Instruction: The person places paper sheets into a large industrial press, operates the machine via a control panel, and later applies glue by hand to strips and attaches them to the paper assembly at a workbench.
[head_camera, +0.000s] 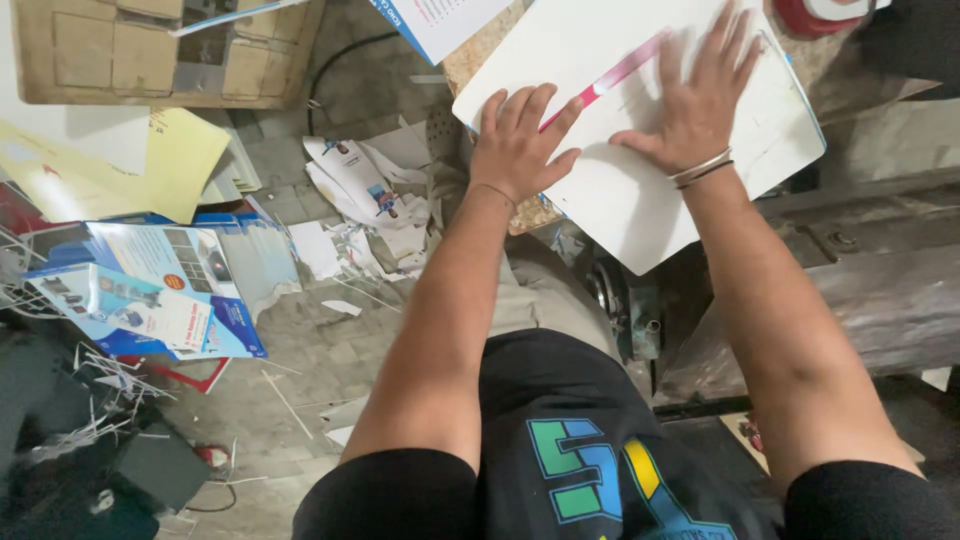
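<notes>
A stack of large white sheets (640, 200) with a pink strip lies tilted on a chipboard bench top (470, 62). My left hand (520, 140) presses flat on the stack's left edge, fingers spread toward the pink strip. My right hand (695, 100), with thin bracelets at the wrist, lies flat on the middle of the top sheet, fingers splayed. Neither hand grips anything; both rest palm down.
Blue printed leaflets (150, 290) are piled on the floor at the left, with yellow sheets (170, 160) behind. Paper offcuts (370, 210) litter the tiled floor. A wooden crate (150, 50) stands at top left. A dark metal machine frame (870, 290) runs along the right.
</notes>
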